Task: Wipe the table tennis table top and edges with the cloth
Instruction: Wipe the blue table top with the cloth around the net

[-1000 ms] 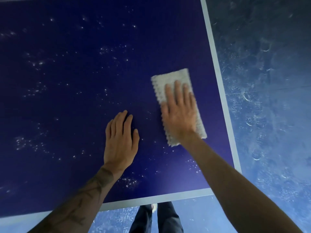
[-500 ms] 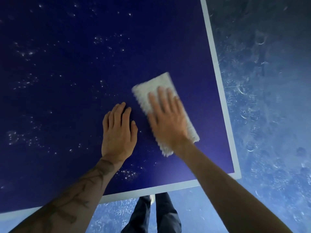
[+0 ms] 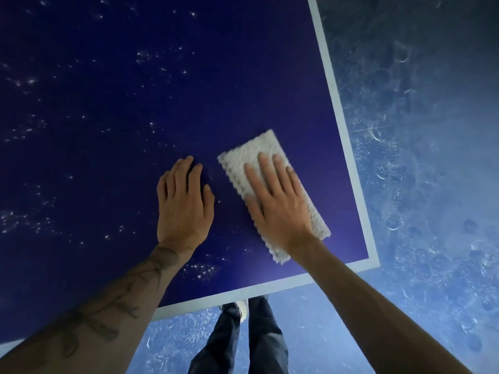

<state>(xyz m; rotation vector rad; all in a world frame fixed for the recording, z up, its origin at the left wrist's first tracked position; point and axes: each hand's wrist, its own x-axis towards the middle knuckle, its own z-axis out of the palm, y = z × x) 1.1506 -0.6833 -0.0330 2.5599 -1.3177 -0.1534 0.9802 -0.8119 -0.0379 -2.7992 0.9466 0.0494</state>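
Right hand (image 3: 280, 209) presses a white cloth (image 3: 255, 153) flat-fingered near the table tennis table (image 3: 108, 117) corner, left hand (image 3: 183, 205) resting flat; white specks remain.

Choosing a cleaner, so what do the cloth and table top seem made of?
Cloth: probably soft white textile, bumpy waffle-like texture and zigzag edge; fibre unclear. Table top: hard flat board, dark blue matt coating with pale painted border; core hidden.

Dim blue cast (cloth (image 3: 272, 193) blurred)
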